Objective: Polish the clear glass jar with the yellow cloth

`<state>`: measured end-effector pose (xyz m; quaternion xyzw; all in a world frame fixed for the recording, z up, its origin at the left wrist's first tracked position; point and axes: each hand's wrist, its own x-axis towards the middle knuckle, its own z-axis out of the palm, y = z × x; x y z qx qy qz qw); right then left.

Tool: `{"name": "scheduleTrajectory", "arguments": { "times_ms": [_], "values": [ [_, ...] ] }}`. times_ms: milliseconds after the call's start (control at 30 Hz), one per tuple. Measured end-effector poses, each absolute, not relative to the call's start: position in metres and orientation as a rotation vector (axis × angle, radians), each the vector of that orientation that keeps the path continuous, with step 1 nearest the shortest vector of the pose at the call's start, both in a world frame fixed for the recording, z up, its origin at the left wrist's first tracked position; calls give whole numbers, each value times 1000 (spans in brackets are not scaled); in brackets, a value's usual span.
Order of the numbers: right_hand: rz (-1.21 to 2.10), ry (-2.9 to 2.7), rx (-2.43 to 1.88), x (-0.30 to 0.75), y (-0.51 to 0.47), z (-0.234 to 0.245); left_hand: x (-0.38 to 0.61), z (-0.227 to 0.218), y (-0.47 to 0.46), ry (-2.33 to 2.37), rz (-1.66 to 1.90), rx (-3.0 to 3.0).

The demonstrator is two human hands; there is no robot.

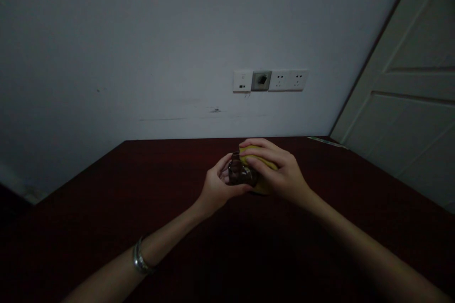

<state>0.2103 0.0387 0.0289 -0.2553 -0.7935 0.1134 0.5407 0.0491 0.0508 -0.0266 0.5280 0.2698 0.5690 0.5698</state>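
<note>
A small see-through glass bottle (236, 168), dark against the tabletop, is gripped in my left hand (218, 185), with the thumb along its near side and the fingers behind it. My right hand (279, 165) is closed over a yellow cloth (261, 153) and presses it against the bottle's upper right side. More of the cloth shows below the right hand, beside the bottle's lower end. The bottle's far right part is hidden by the cloth and fingers. Both hands are held above the dark red table (159, 175).
Behind the table's far edge rises a pale wall (177, 47) with a row of sockets and switches (270, 81). A panelled door (408, 118) stands on the right. A thin strip (327, 142) lies at the back right table edge. My left wrist wears a silver bracelet (139, 256).
</note>
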Motion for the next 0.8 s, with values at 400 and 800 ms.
{"name": "scheduleTrajectory", "arguments": {
  "times_ms": [400,800],
  "values": [
    [116,-2181,-550,229,43,23,51,-14,43,524,1304,1163],
    [-154,-2134,-589,217,47,8,54,-12,45,615,1212,1194]
  ]
}}
